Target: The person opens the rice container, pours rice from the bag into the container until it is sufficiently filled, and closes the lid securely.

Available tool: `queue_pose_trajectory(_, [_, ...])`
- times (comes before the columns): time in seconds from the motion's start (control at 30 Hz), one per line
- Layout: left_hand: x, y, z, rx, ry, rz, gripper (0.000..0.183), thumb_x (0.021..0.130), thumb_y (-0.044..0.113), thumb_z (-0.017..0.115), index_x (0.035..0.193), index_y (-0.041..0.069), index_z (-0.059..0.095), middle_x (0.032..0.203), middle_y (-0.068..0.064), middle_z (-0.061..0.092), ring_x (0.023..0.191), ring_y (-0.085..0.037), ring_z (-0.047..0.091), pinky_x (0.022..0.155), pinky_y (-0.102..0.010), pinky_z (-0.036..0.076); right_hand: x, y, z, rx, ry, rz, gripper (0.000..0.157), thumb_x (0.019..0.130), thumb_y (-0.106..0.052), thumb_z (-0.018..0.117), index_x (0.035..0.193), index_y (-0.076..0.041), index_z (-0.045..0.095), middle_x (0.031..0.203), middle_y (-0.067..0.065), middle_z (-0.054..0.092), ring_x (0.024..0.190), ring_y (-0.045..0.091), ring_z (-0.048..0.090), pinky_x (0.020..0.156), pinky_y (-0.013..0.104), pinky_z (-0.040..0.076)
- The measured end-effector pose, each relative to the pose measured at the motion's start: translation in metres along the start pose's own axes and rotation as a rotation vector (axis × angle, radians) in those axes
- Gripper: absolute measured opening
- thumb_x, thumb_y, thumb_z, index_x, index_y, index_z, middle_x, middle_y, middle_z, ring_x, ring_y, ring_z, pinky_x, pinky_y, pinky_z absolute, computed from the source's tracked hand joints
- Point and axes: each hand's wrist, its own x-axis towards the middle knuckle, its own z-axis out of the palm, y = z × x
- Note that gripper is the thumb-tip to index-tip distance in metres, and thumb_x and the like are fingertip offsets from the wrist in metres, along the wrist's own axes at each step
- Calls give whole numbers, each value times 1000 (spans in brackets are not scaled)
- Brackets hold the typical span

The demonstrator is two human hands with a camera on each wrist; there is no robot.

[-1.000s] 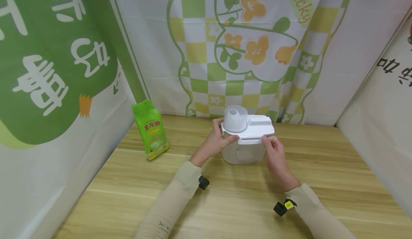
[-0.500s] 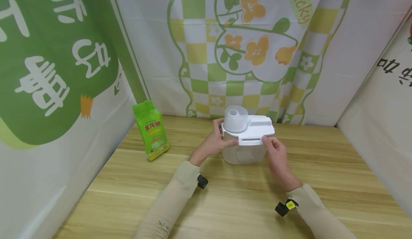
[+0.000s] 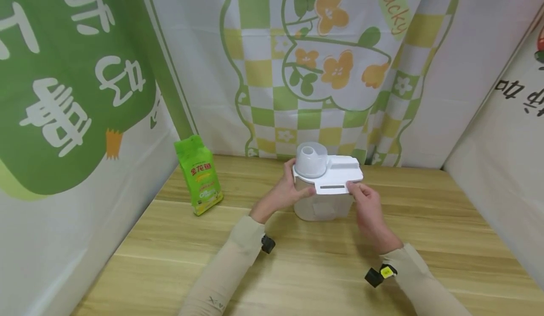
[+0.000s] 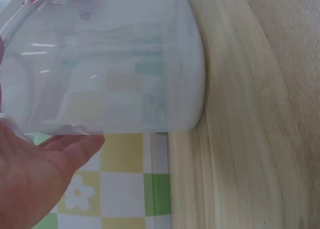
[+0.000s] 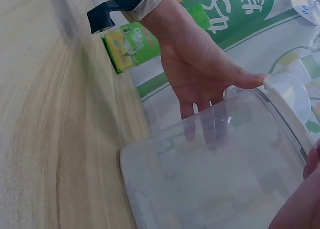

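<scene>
A clear plastic storage container stands upright on the table, topped by a white lid with a clear round measuring cup on its left part. My left hand holds the container's left end, thumb along the front under the lid and fingers round the back. With thumb and fingertips, my right hand pinches the right end of the lid's slotted front latch, which tips outward. In the left wrist view the see-through container body shows the curtain's checks behind it.
A green packaged bag stands on the wooden table to the left. A checked, flower-printed curtain hangs close behind the container, and printed cloth walls enclose both sides.
The lid's front latch has swung outward and up from the container's front, with my right fingers on its right end. My left hand stays on the container's left side.
</scene>
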Motion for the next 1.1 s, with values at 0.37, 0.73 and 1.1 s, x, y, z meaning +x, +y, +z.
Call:
queue_pose_trajectory(0.37, [-4,15,-18,55,-14,-21,104,86,39,75,154,6,4,157,-26,19,147,-37,26,120,-51,24,3,-1,-2,-104,-37,-66,36,96,-22,63,63,-13,56,68,-8,48,84,13,42,83,28,34])
queue_pose_trajectory(0.73, [-34,30,-25,277,98,-97,93,86,66,61,147,5,25,152,-20,37,131,-37,50,103,-53,46,1,-1,-6,-117,-30,-31,35,100,-25,57,66,-16,57,73,-11,54,85,8,50,90,22,43])
queue_pose_trajectory(1.1, [-47,45,-16,644,299,122,55,87,48,71,112,4,49,106,-11,59,76,-18,58,57,-24,49,27,-19,-25,-265,-44,-29,41,105,-36,40,73,-11,48,86,-8,51,93,4,55,92,30,55])
